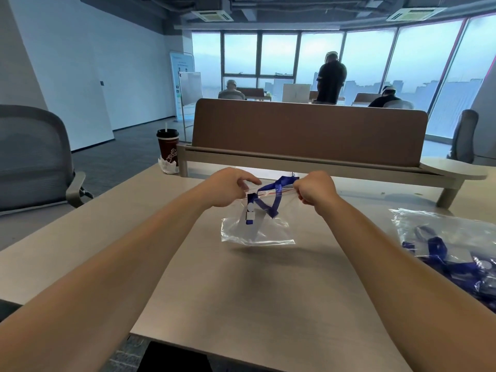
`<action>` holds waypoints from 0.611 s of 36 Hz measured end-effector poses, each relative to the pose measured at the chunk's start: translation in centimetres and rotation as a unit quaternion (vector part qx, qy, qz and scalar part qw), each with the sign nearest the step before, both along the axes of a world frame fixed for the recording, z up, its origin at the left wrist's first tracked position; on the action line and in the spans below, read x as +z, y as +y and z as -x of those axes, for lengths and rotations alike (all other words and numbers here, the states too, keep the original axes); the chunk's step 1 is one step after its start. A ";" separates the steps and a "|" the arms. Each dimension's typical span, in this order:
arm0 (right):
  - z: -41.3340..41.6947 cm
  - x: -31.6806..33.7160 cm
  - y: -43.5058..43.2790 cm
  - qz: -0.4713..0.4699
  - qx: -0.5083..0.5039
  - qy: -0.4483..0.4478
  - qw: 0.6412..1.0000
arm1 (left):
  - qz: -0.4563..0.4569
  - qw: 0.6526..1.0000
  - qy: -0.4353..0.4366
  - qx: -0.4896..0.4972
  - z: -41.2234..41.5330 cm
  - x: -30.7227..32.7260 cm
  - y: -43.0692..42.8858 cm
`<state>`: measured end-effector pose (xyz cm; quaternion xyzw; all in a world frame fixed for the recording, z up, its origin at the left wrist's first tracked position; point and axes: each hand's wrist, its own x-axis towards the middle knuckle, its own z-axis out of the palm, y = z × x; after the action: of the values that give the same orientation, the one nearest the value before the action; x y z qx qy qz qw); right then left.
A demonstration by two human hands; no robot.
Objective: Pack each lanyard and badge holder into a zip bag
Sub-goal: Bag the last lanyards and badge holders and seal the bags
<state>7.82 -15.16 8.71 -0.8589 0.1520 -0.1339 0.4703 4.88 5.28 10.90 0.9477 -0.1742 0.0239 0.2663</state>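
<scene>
The zip bag (257, 232) hung above the bench (241, 304), clear of its surface, with its mouth uppermost. The mouth's long axis ran left to right, between the two hands.

The left hand (230, 187) pinched the left end of the bag's mouth. The right hand (315, 190), fingers curled tight, gripped the right end. Both hands stood at the same height, one at each end of the zip bag's seal line, neither nearer than the other.

Contents of the zip bag:
- The badge holder (251, 214), with its white clip parts, lay inside, below the left end of the mouth.
- The blue lanyard (271, 187) lay partly inside. A loop of strap rose above the bag's mouth and ran toward the right hand. Whether that hand also held the strap could not be determined.

Judgement: the seal could not close cleanly while the strap crossed the mouth. The loop would need to go down into the zip bag first, and the right hand was the nearer one to it.

To the right of the zip bag, a pile of filled bags (442, 237) holding blue lanyards rested on the bench.
</scene>
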 end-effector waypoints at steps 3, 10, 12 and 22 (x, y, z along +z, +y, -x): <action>0.1 0.0 -0.1 0.013 0.001 0.007 1.000 | 0.031 0.999 0.003 0.033 -0.4 -0.3 0.2; -0.3 -0.4 -0.4 0.043 0.009 0.018 0.999 | -0.024 0.993 -0.016 0.111 -0.8 -0.6 0.7; -0.5 -0.5 -0.5 0.031 0.004 0.018 0.999 | -0.029 0.991 -0.018 0.130 -0.9 -0.7 0.9; -0.5 -0.2 -0.6 0.023 0.030 0.043 0.998 | 0.073 0.983 0.052 0.160 -1.1 -0.9 0.2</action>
<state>8.28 -15.78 8.54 -0.8785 0.1435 -0.0859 0.4476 6.03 5.50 10.04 0.9411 -0.0044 0.0291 0.3368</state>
